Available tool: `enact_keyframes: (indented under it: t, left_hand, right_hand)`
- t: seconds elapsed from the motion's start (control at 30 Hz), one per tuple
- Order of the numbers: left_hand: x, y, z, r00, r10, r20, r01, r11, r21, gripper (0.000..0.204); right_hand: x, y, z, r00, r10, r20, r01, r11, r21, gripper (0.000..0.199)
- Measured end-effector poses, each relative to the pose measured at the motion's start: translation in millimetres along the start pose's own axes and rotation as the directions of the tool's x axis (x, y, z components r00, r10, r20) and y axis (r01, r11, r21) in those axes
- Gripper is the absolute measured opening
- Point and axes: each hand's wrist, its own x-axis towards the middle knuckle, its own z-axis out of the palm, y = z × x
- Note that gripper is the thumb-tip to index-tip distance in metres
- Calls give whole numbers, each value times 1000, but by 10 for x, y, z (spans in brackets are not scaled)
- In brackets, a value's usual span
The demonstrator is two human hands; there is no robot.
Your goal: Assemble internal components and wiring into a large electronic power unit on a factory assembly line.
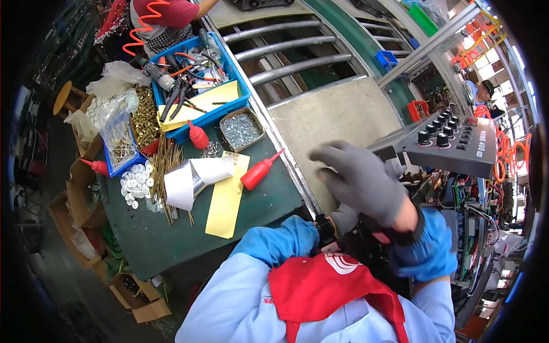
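My right hand, in a grey knit glove, is raised with its fingers bent and spread apart. Nothing shows between them, though they are a little smeared by motion. My left hand, gloved in grey too, lies beneath the right wrist, its fingers hidden. A dark watch sits on the left wrist beside the blue sleeve cover. Both hands are near a grey control panel with black knobs, and dark equipment lies partly hidden under my right forearm.
A green table at left holds red squeeze bottles, yellow card, white discs, brass rods, a tray of screws and a blue tool bin. A roller conveyor lies ahead. Another person stands far left.
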Motion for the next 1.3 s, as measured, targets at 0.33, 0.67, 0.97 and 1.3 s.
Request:
enact_keyframes:
  t: [0.33, 0.67, 0.97, 1.3]
  left_hand:
    - [301, 50, -594, 998, 16, -57, -21, 996, -92, 37]
    - [487, -110, -877, 985, 4, -171, -39, 979, -202, 37]
    - [425, -141, -886, 976, -16, -216, -31, 977, -213, 37]
    - [267, -125, -883, 975, -18, -223, -25, 981, -191, 36]
  right_hand:
    - [1481, 621, 1789, 961, 77, 265, -55, 994, -89, 30]
    - [1842, 718, 2440, 961, -3, 277, 79, 961, -265, 23]
    - [1877, 638, 2279, 953, 162, 256, -113, 974, -195, 14]
    - [1760, 770, 2276, 964, 245, 109, -255, 963, 92, 18]
